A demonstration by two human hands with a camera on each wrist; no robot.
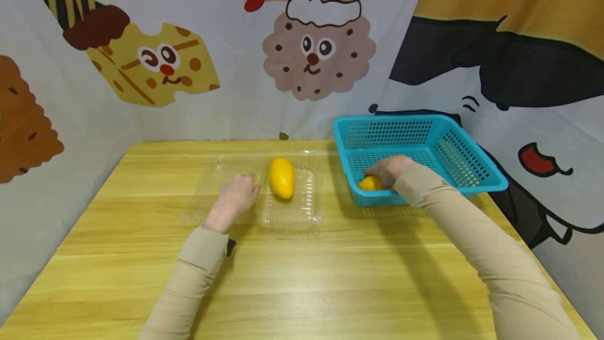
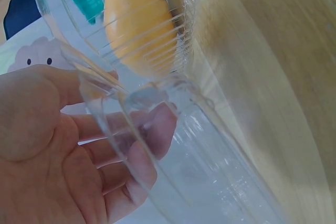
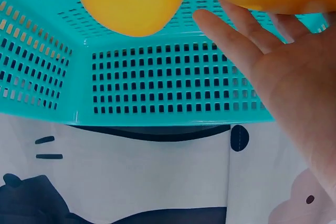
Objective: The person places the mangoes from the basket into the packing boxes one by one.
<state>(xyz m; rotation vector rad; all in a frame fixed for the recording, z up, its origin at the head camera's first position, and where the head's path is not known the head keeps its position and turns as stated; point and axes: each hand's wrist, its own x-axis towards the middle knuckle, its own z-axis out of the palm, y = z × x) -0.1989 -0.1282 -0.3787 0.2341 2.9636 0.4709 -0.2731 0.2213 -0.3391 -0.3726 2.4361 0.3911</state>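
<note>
A smooth yellow mango [image 1: 282, 178] lies in the right-hand half of an opened clear plastic clamshell box [image 1: 311, 209]. My left hand [image 1: 237, 194] holds that box near its hinge, beside the mango. Several of its fingers show through the clear plastic in the left wrist view. Inside the blue basket [image 1: 491, 180], my right hand [image 1: 388, 168] grips another yellow mango [image 1: 370, 183] near the left front corner. This mango hides some fingertips in the right wrist view. A further mango [image 3: 134, 1] is beside it in the basket.
Both the box and the basket stand on a light wooden table [image 1: 302, 277], the basket at the back right. A white cloth [image 1: 226, 119] with cartoon prints hangs behind the table and along its sides.
</note>
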